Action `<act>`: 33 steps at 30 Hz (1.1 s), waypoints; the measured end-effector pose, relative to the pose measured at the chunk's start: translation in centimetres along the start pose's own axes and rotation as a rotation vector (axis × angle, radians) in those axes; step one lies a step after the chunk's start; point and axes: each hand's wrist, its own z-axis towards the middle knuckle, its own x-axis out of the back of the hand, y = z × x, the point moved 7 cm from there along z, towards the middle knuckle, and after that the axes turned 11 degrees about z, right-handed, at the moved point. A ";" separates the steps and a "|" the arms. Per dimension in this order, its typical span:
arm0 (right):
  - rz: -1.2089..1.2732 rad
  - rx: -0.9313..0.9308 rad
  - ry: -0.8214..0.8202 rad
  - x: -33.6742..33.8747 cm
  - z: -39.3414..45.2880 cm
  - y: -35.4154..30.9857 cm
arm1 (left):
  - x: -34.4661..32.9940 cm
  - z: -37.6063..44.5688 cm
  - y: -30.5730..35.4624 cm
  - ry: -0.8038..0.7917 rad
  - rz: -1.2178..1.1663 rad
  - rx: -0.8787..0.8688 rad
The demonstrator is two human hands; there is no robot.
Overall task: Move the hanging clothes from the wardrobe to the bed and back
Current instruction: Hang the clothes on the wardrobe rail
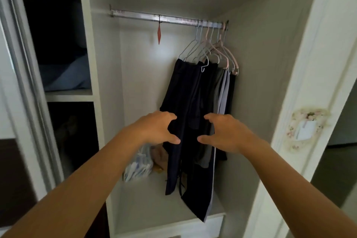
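Several dark and grey trousers [190,91] hang on wire and pink hangers [211,52] bunched at the right end of a metal rail [135,14] inside a white wardrobe [108,75]. My left hand [157,128] and my right hand [225,133] reach in at mid-height, facing each other on either side of the hanging clothes. Their fingers are spread and loosely curved, close to the fabric. Neither hand holds anything. The bed is out of view.
A red tag [159,34] dangles from the rail's left part. A plastic bag [138,164] and a brown item [159,157] lie on the wardrobe floor. Dark shelves with folded blue fabric [65,75] are on the left. A decorated wall switch [306,128] sits on the right.
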 end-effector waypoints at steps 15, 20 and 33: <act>-0.115 0.153 0.265 10.5 15.2 -0.2 | 7.1 13.6 -0.9 0.235 0.008 0.057; -0.217 0.261 0.458 12.4 19.5 -1.8 | 8.6 17.0 -1.5 0.271 0.019 0.088; -0.327 0.027 0.405 11.2 29.4 -0.5 | 9.4 22.0 -5.9 0.260 0.036 0.079</act>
